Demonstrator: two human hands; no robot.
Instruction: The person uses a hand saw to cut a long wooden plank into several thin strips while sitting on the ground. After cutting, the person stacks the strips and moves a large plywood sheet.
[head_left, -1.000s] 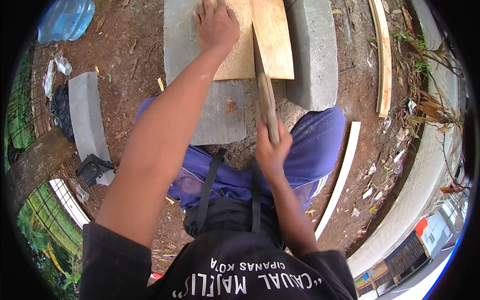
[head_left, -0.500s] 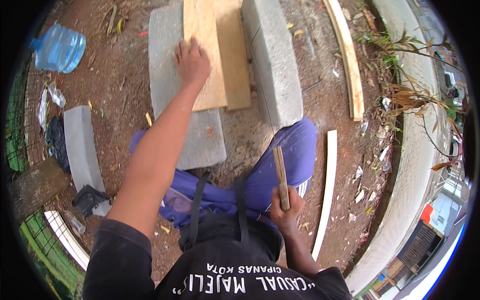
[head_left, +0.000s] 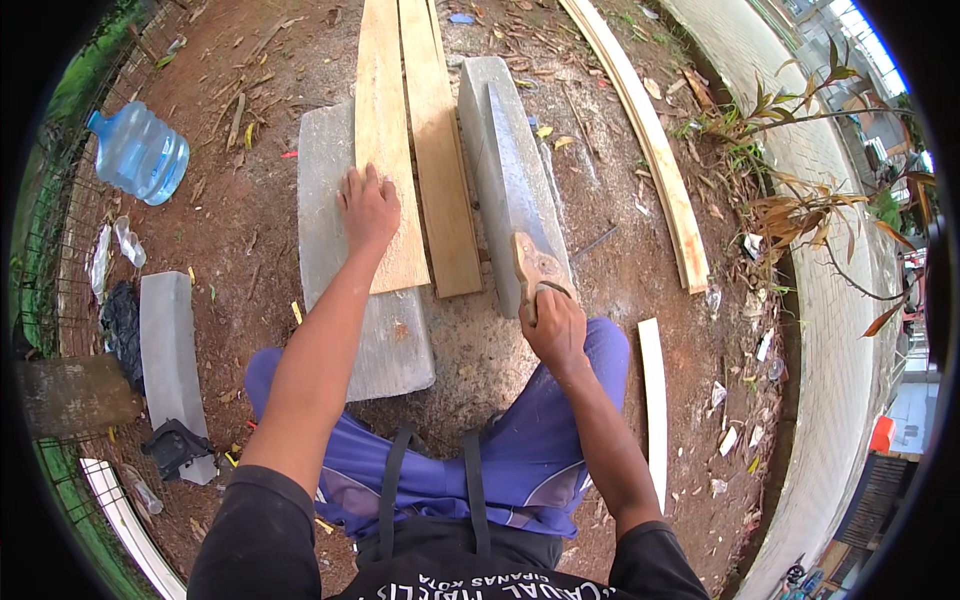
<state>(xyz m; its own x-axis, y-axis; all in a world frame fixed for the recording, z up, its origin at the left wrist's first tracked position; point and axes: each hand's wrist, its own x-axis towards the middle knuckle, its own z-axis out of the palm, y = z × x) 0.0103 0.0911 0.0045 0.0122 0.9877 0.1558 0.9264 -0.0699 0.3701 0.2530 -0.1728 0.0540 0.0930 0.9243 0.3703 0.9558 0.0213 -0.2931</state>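
My left hand lies flat, fingers a little apart, on a pale wooden plank. That plank rests on a low grey concrete block. A second plank lies alongside it, over the gap towards the other block. In my right hand is a handsaw, gripped by its wooden handle. Its long metal blade points away from me, along the top of the right concrete block. Whether the blade touches that block I cannot tell.
Long timber strips lie on the dirt at the right, with a shorter pale strip nearer me. At the left are a blue water jug, a narrow grey block and a black plastic object. A pale kerb borders the right.
My right hand has carried the saw forward, from beside my thigh to over the right block, and the blade's flat side now shows. My left hand stays on the plank. The view has shifted forward.
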